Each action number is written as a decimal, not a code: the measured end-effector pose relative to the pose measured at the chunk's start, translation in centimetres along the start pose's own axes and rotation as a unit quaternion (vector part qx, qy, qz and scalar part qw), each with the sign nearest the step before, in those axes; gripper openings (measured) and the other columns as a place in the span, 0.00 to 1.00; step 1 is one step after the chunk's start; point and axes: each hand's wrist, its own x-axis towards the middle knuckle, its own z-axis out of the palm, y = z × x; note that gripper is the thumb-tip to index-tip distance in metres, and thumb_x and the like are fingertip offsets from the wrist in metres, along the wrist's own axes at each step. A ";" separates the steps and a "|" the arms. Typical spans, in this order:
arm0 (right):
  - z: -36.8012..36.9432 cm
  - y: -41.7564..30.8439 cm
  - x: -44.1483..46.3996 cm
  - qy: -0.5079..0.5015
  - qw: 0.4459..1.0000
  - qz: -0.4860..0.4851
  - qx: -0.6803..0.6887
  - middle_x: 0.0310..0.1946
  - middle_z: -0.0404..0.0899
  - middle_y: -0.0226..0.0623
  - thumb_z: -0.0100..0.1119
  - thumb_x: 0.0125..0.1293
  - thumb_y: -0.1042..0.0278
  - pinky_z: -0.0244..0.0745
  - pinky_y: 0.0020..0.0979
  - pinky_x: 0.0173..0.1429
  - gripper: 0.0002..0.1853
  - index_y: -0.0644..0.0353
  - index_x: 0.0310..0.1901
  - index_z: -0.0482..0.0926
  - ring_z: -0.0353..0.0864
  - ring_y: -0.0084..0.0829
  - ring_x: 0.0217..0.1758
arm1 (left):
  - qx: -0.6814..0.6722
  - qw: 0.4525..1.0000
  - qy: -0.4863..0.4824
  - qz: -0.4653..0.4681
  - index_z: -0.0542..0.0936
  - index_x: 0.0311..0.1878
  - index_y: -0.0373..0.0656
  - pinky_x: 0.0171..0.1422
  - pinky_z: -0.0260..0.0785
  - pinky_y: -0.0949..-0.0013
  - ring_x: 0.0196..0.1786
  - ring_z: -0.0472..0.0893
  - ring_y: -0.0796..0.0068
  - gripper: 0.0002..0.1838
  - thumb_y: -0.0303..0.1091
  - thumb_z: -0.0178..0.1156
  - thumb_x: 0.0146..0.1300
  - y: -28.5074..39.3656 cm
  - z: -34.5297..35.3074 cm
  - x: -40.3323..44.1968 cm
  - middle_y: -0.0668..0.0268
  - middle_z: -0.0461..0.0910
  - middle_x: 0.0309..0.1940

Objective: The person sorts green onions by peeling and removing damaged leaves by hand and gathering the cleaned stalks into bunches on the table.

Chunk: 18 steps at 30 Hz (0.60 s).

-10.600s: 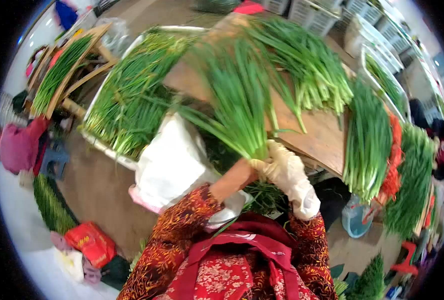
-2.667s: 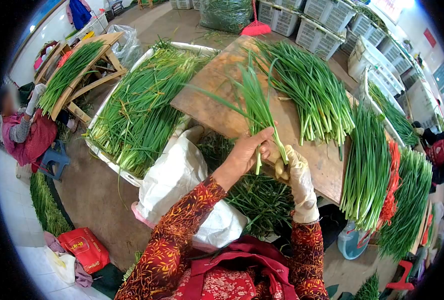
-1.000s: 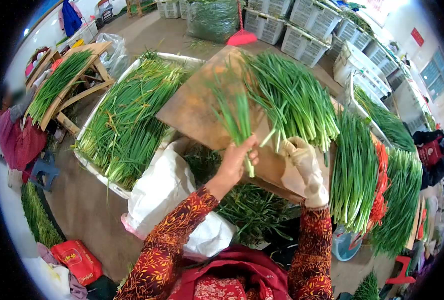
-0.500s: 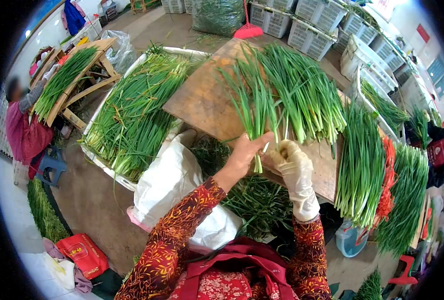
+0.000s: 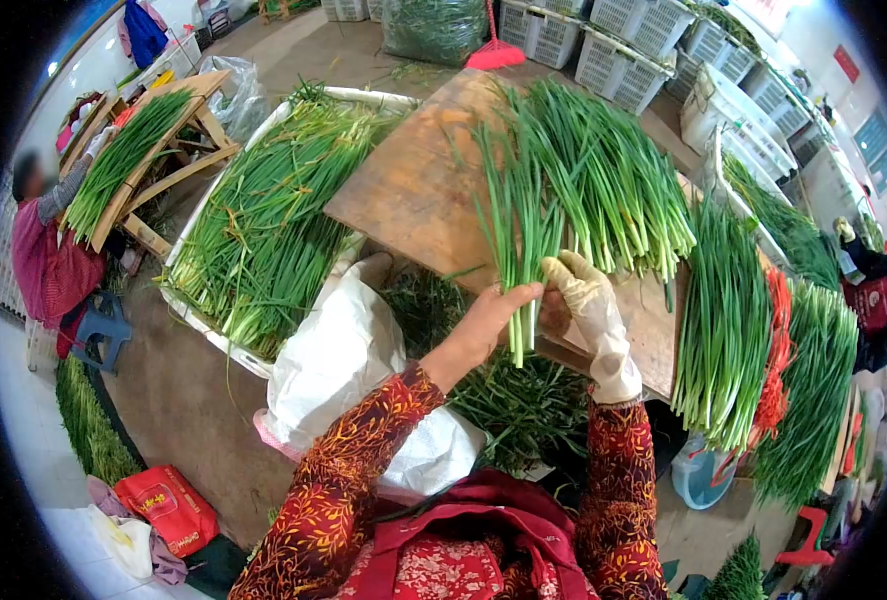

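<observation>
My bare left hand (image 5: pixel 489 318) is closed round the lower stalks of a small bunch of green stalks (image 5: pixel 520 225), their pale ends sticking out below my fingers. Beside it, my gloved right hand (image 5: pixel 586 300) has its fingers curled near the same stalks; whether anything is between them is too small to tell. Both hands are over the front edge of a tilted wooden board (image 5: pixel 414 200). A large pile of green stalks (image 5: pixel 614 180) lies on the board just right of the held bunch, pale ends toward me.
Left stands a white crate (image 5: pixel 189 315) full of loose greens, with a white sack (image 5: pixel 334 350) in front. Tied-looking bundles (image 5: pixel 726 330) and red strings (image 5: pixel 776 350) are right. A person (image 5: pixel 49 240) sits far left; a blue basin (image 5: pixel 702 478) is lower right.
Since the earlier frames, the small bunch in my left hand has come to lie against the pile's left side and looks thicker. My right hand has moved up close to its stalks.
</observation>
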 end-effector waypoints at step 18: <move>-0.7 1.0 -1.6 0.014 0.999 0.026 0.023 0.23 0.74 0.27 0.60 0.58 0.58 0.63 0.20 0.28 0.18 0.64 0.42 0.78 0.69 0.18 0.25 | -0.103 0.991 -0.045 -0.068 0.71 0.49 0.41 0.41 0.76 0.68 0.39 0.79 0.73 0.18 0.42 0.56 0.60 -0.7 -0.8 0.9 0.65 0.77 0.42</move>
